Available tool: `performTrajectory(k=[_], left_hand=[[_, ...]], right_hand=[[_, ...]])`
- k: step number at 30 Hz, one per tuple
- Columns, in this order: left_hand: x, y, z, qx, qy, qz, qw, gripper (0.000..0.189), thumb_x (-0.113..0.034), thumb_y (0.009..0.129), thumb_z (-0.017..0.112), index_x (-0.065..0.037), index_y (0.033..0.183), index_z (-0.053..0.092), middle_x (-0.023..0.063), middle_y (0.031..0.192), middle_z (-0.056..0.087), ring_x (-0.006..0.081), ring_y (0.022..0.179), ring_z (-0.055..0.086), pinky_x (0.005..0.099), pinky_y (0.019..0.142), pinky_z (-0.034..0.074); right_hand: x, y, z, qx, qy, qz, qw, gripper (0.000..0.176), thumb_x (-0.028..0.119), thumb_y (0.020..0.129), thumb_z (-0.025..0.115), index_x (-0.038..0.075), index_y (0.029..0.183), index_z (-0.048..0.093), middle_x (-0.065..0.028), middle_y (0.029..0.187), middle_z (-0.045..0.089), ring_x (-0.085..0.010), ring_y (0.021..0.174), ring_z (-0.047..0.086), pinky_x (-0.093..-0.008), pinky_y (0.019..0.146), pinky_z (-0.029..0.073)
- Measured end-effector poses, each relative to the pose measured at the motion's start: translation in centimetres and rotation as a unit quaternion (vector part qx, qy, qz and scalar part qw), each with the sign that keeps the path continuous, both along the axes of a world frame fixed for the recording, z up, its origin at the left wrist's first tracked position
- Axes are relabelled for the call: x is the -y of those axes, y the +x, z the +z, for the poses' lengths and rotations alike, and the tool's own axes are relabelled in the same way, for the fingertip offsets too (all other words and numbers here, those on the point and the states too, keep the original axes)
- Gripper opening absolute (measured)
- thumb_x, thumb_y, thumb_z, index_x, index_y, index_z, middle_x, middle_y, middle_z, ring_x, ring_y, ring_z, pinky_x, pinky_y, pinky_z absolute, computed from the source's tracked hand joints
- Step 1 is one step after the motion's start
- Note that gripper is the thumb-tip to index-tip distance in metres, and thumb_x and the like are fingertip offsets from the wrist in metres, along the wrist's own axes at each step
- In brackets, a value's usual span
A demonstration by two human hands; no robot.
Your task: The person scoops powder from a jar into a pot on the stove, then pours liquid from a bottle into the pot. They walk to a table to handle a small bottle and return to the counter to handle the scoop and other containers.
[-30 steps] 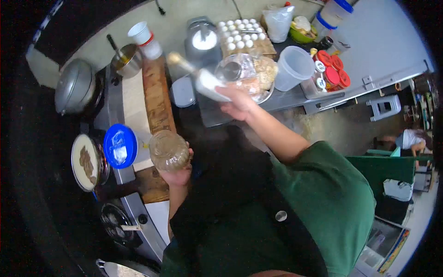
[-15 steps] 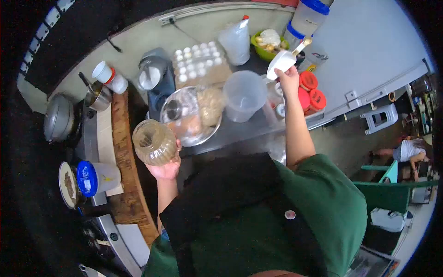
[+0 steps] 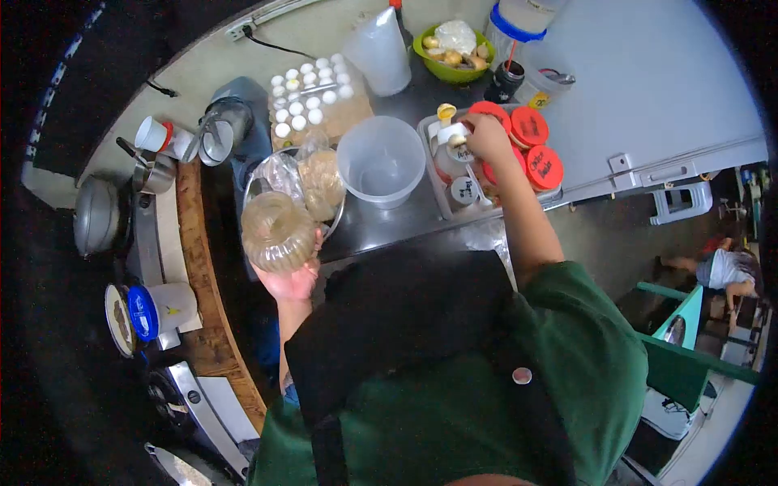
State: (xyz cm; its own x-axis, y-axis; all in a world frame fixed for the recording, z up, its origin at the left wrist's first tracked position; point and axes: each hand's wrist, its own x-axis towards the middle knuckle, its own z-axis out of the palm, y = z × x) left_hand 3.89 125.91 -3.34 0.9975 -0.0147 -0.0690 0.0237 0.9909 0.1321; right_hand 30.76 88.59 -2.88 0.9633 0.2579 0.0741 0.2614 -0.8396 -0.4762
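Note:
My left hand (image 3: 290, 279) is wrapped round a ribbed, see-through round jar (image 3: 279, 235), its mouth tilted up toward me. The jar overlaps the edge of a metal tray (image 3: 334, 223) with plastic-wrapped bags (image 3: 320, 178). Over a grey plastic bin (image 3: 433, 182) at the right, the fingers of my right hand (image 3: 489, 139) are closed on a small white plastic piece (image 3: 454, 132) with a yellowish round end. Red-lidded jars (image 3: 545, 168) and white-lidded jars (image 3: 463, 190) stand in the bin, right under that hand. Between my hands sits a big clear plastic tub (image 3: 381, 162).
Behind the tub are a tray of eggs (image 3: 312, 101), a clear pitcher (image 3: 381, 61) and a green bowl (image 3: 454, 73) of vegetables. A wooden ledge (image 3: 212, 300) runs along the left, beside a blue-lidded tub (image 3: 166, 310). Another person (image 3: 725, 271) is far right.
My right hand has come down toward the jar bin with the white piece, which was held higher before. The left hand still holds the jar. The view has shifted to the right.

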Motion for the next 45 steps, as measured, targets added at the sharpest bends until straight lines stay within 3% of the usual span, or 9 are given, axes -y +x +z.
performTrajectory(k=[1, 2, 4, 10, 13, 15, 31, 41, 45], left_hand=[[0.0, 0.0, -0.1, -0.006, 0.0, -0.002, 1.0, 0.082, -0.069, 0.088, 0.045, -0.018, 0.152, 0.032, 0.0206, 0.147, 0.041, 0.0524, 0.124, 0.047, 0.046, 0.066, 0.059], [-0.1, 0.1, -0.1, -0.011, 0.004, 0.0, 1.0, 0.082, -0.069, 0.088, 0.045, -0.018, 0.151, 0.032, 0.02, 0.147, 0.042, 0.0527, 0.123, 0.047, 0.0465, 0.067, 0.06], [-0.2, 0.6, 0.0, -0.02, 0.009, 0.0, 1.0, 0.082, -0.069, 0.088, 0.046, -0.018, 0.151, 0.033, 0.0195, 0.147, 0.043, 0.053, 0.123, 0.047, 0.0469, 0.067, 0.06], [-0.2, 2.4, 0.6, -0.046, 0.042, 0.022, 0.998, 0.08, -0.068, 0.088, 0.048, -0.018, 0.149, 0.037, 0.017, 0.145, 0.045, 0.0538, 0.119, 0.049, 0.0454, 0.065, 0.061], [0.6, 2.8, 2.1, -0.051, 0.046, 0.019, 0.997, 0.079, -0.067, 0.088, 0.049, -0.019, 0.149, 0.037, 0.0159, 0.144, 0.047, 0.0543, 0.116, 0.052, 0.0452, 0.063, 0.062], [1.8, 3.5, 4.2, -0.198, 0.135, 0.086, 0.967, 0.078, -0.068, 0.088, 0.047, -0.021, 0.149, 0.038, 0.0137, 0.145, 0.047, 0.0552, 0.115, 0.052, 0.0452, 0.061, 0.061], [0.8, 3.5, 2.2, -0.165, 0.122, 0.039, 0.978, 0.082, -0.072, 0.087, 0.042, -0.021, 0.15, 0.035, 0.0141, 0.146, 0.045, 0.0534, 0.115, 0.054, 0.0403, 0.053, 0.057], [-0.1, 2.2, 1.2, -0.064, 0.021, 0.051, 0.996, 0.079, -0.067, 0.092, 0.04, -0.012, 0.149, 0.035, 0.0241, 0.14, 0.049, 0.0605, 0.11, 0.054, 0.0515, 0.056, 0.06], [-2.9, 0.4, -0.3, 0.008, -0.013, 0.044, 0.999, 0.078, -0.067, 0.092, 0.043, -0.014, 0.149, 0.036, 0.0273, 0.144, 0.043, 0.0599, 0.115, 0.051, 0.0511, 0.057, 0.06]], right_hand=[[3.5, 3.5, -9.5, -0.006, 0.209, -0.011, 0.978, 0.038, 0.004, 0.074, 0.064, 0.009, 0.111, 0.072, -0.0159, 0.108, 0.07, -0.0337, 0.1, 0.066, -0.043, 0.09, 0.051], [3.0, 2.6, -7.5, -0.008, 0.209, -0.013, 0.978, 0.038, 0.004, 0.074, 0.064, 0.009, 0.111, 0.072, -0.0159, 0.108, 0.07, -0.0337, 0.1, 0.066, -0.043, 0.09, 0.051], [0.3, -0.6, -0.3, 0.067, 0.149, 0.023, 0.986, 0.038, 0.002, 0.074, 0.063, 0.01, 0.11, 0.072, -0.0132, 0.111, 0.068, -0.0334, 0.101, 0.065, -0.0423, 0.092, 0.051], [0.1, 0.3, 0.1, 0.118, 0.006, 0.179, 0.977, 0.039, 0.0, 0.075, 0.06, 0.012, 0.11, 0.072, -0.0117, 0.117, 0.066, -0.0314, 0.11, 0.062, -0.0427, 0.093, 0.051], [0.1, 1.1, -0.7, 0.082, -0.076, 0.154, 0.982, 0.039, 0.001, 0.075, 0.06, 0.013, 0.111, 0.072, -0.0116, 0.118, 0.065, -0.0317, 0.111, 0.061, -0.0432, 0.095, 0.05], [0.5, 1.3, -0.8, 0.074, -0.076, 0.139, 0.985, 0.04, 0.001, 0.076, 0.06, 0.013, 0.111, 0.071, -0.0115, 0.119, 0.065, -0.0319, 0.112, 0.06, -0.0435, 0.095, 0.049], [-0.8, 0.3, -0.4, 0.095, -0.132, 0.07, 0.984, 0.042, 0.004, 0.076, 0.059, 0.015, 0.115, 0.071, -0.0109, 0.128, 0.06, -0.0332, 0.12, 0.055, -0.0461, 0.101, 0.045], [-0.1, -1.3, -0.8, 0.105, -0.206, 0.014, 0.973, 0.044, 0.006, 0.077, 0.059, 0.017, 0.118, 0.07, -0.0106, 0.134, 0.057, -0.0341, 0.125, 0.051, -0.0477, 0.105, 0.042], [-0.7, -0.2, 1.0, 0.234, 0.005, -0.024, 0.972, 0.049, 0.0, 0.078, 0.059, 0.008, 0.126, 0.064, -0.0137, 0.123, 0.063, -0.0319, 0.117, 0.057, -0.0432, 0.102, 0.044]])
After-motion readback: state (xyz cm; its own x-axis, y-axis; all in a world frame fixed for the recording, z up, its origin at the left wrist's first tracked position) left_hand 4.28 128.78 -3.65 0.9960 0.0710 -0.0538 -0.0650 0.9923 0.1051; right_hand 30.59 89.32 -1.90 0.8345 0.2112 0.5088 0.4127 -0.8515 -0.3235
